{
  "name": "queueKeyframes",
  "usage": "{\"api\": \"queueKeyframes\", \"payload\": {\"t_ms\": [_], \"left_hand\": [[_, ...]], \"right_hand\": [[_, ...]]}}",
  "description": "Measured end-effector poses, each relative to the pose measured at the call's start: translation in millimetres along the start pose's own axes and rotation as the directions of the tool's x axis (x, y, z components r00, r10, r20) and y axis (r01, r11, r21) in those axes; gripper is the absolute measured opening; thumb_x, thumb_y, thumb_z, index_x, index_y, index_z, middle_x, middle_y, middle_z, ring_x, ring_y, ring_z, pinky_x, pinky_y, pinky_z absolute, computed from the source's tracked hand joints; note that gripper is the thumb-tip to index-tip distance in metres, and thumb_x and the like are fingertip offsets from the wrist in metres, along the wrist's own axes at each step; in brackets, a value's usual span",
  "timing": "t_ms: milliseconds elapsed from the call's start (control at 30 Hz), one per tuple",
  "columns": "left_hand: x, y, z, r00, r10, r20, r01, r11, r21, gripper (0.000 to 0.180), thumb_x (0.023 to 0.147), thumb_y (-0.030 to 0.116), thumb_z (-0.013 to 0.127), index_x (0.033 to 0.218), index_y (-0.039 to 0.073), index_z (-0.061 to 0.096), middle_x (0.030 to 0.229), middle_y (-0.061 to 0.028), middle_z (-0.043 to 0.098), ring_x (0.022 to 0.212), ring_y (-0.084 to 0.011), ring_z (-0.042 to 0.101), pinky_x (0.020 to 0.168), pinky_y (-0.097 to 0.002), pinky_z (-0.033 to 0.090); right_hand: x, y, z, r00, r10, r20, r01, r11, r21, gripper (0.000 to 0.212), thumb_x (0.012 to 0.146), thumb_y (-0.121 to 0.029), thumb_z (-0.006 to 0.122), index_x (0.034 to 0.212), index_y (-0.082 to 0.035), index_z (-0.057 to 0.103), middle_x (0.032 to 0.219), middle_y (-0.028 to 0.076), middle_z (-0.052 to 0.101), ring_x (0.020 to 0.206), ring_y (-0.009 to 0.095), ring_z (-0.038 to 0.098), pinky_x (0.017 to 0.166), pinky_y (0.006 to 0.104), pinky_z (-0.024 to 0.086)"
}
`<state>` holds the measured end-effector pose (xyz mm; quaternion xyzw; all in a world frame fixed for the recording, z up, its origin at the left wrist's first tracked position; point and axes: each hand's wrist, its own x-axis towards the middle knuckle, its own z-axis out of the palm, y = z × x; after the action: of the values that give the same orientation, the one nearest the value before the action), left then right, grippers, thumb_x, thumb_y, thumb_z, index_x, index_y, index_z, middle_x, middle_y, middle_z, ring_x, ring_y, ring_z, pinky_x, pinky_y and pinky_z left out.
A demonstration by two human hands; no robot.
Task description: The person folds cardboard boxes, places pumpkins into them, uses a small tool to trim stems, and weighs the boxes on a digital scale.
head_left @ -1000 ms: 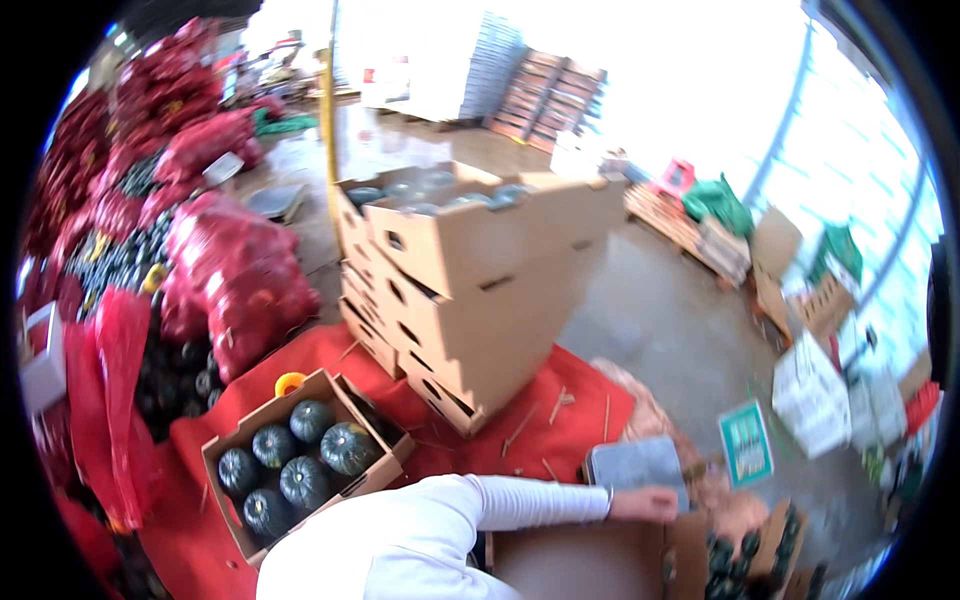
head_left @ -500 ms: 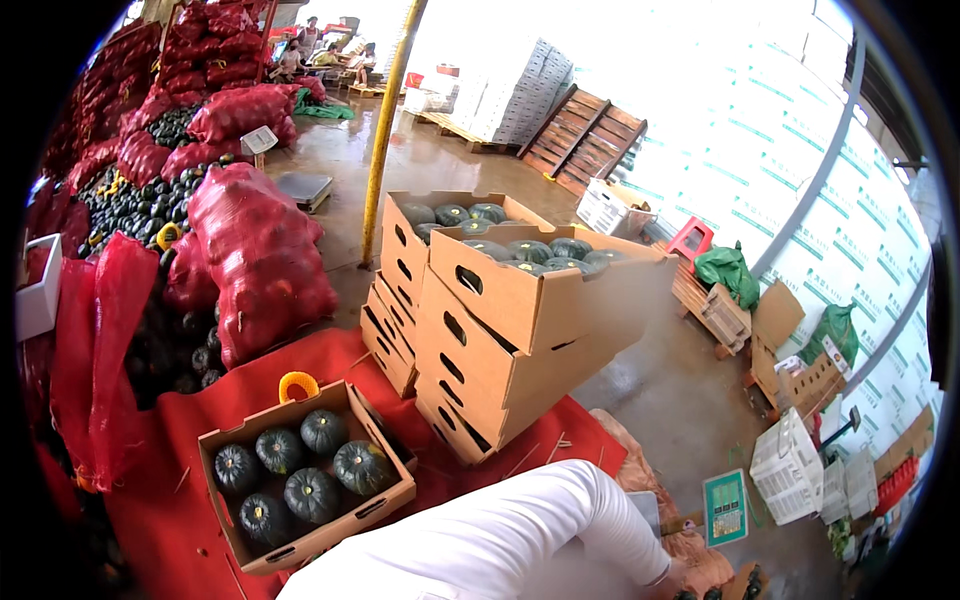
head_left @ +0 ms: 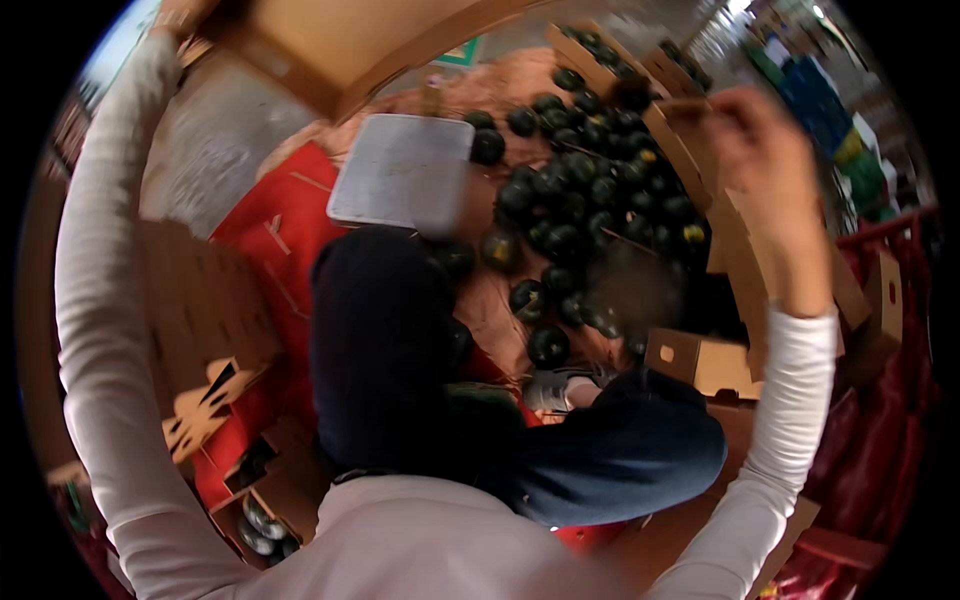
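At the upper left my left hand (head_left: 186, 12), partly cut off by the picture's edge, is at the corner of a raised, open cardboard box (head_left: 400, 40), its fingers seeming to close on it. My right hand (head_left: 755, 145) is lifted at the upper right, fingers bent and smeared by motion. It is nearest to the cardboard boxes (head_left: 685, 150) beside the pile; whether it touches one is unclear. Between my arms lies a heap of dark green pumpkins (head_left: 600, 190) on a pinkish sheet (head_left: 485, 330). A grey scale platform (head_left: 395, 170) stands left of the heap.
My bent legs (head_left: 380, 340) are in front of the heap. Stacked cardboard boxes (head_left: 205, 300) stand at left on a red sheet (head_left: 285, 200). A box with pumpkins (head_left: 265, 520) is at lower left, red mesh sacks (head_left: 860, 480) at right. Part of a green panel (head_left: 460, 52) shows beyond the scale.
My view has swung right and down from the stacked boxes to the pumpkin heap. Both my arms now show raised, and a cardboard box is up at the top by my left hand.
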<state>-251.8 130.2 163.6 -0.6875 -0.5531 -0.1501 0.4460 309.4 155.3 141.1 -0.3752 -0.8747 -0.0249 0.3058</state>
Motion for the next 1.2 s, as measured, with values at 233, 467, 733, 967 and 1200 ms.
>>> {"api": "queueKeyframes", "payload": {"t_ms": [233,467,733,967,1200], "left_hand": [[-130,16,261,0.811,-0.057,0.582,0.190,0.967,-0.171,0.028,0.086,0.027,0.059,0.107,0.007,0.061,0.097,-0.0219,0.064,0.096,-0.0403,0.060,0.079,-0.0466,0.048],[-174,107,371,0.550,-0.126,0.826,0.354,0.931,-0.094,0.029,0.087,0.020,0.057,0.115,0.014,0.061,0.113,-0.0156,0.062,0.106,-0.0362,0.057,0.086,-0.0448,0.048],[-111,347,232,0.426,0.328,0.843,0.779,-0.607,-0.157,0.055,0.087,0.022,0.065,0.135,0.006,0.043,0.127,-0.0151,0.054,0.114,-0.0274,0.055,0.092,-0.0411,0.048],[-171,388,170,0.293,0.651,0.700,0.399,-0.749,0.529,0.085,0.073,0.050,0.072,0.138,0.008,0.035,0.122,-0.0213,0.053,0.104,-0.0401,0.060,0.086,-0.0520,0.052],[-190,342,152,0.265,0.566,0.781,0.143,-0.824,0.548,0.068,0.091,0.056,0.043,0.139,0.008,0.036,0.121,-0.0257,0.053,0.097,-0.0395,0.061,0.077,-0.0482,0.055]], "right_hand": [[-122,94,224,0.600,0.409,0.687,-0.345,0.908,-0.238,0.044,0.077,-0.025,0.068,0.111,-0.003,0.050,0.111,0.022,0.055,0.106,0.041,0.055,0.088,0.0483,0.048],[-162,97,400,0.395,0.904,0.165,-0.916,0.400,0.000,0.093,0.064,-0.032,0.081,0.138,-0.009,0.031,0.127,0.025,0.044,0.115,0.046,0.044,0.097,0.0508,0.039],[-140,103,358,0.376,0.823,0.426,-0.696,-0.053,0.716,0.068,0.074,-0.014,0.072,0.134,-0.003,0.042,0.128,0.012,0.049,0.112,0.022,0.052,0.098,0.0353,0.041],[-144,52,446,0.434,0.696,0.572,-0.842,0.539,-0.018,0.080,0.066,-0.033,0.078,0.134,-0.007,0.044,0.130,0.025,0.043,0.115,0.044,0.047,0.098,0.0505,0.040],[-159,66,448,0.338,0.618,0.709,-0.778,-0.240,0.580,0.066,0.076,-0.037,0.066,0.132,-0.011,0.042,0.130,0.022,0.046,0.116,0.042,0.049,0.088,0.0577,0.046]]}}
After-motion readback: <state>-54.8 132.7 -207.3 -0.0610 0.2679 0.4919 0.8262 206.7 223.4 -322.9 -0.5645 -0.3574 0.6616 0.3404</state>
